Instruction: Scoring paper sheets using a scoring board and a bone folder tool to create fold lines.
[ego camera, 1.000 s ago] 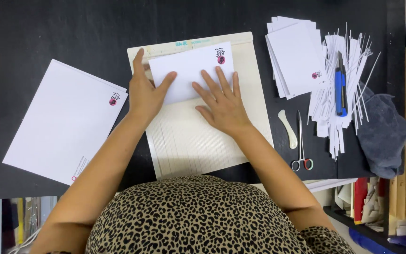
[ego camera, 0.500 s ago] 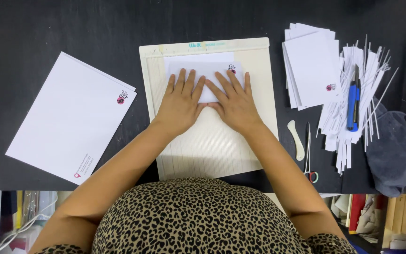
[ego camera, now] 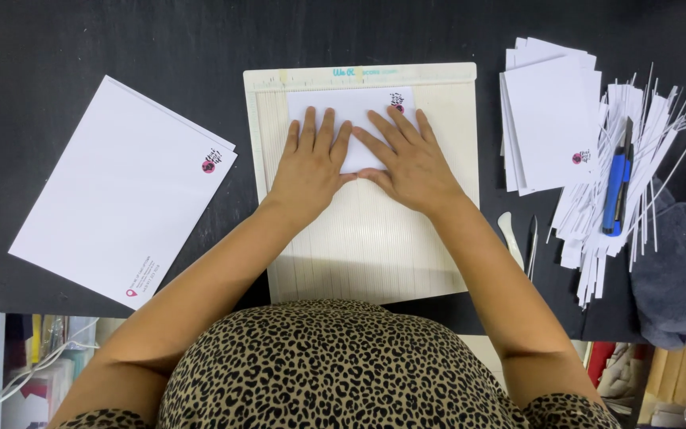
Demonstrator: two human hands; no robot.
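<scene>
A cream ridged scoring board [ego camera: 375, 246] lies in the middle of the black table. On its upper part rests a small folded white paper [ego camera: 351, 107] with a small pink and black mark at its top right corner. My left hand [ego camera: 311, 167] and my right hand [ego camera: 406, 163] lie flat side by side on that paper, fingers spread and pointing away from me, pressing it down. Neither hand grips anything.
A stack of large white sheets [ego camera: 121, 191] lies at the left. At the right are a pile of smaller white sheets [ego camera: 549, 119], thin paper strips [ego camera: 637, 175], a blue utility knife [ego camera: 614, 187], a white bone folder [ego camera: 511, 238], scissors [ego camera: 532, 246] and a grey cloth [ego camera: 676, 270].
My hands have come together from spread apart to side by side on the paper. The paper now looks smaller, as if folded, and sits squarer on the board.
</scene>
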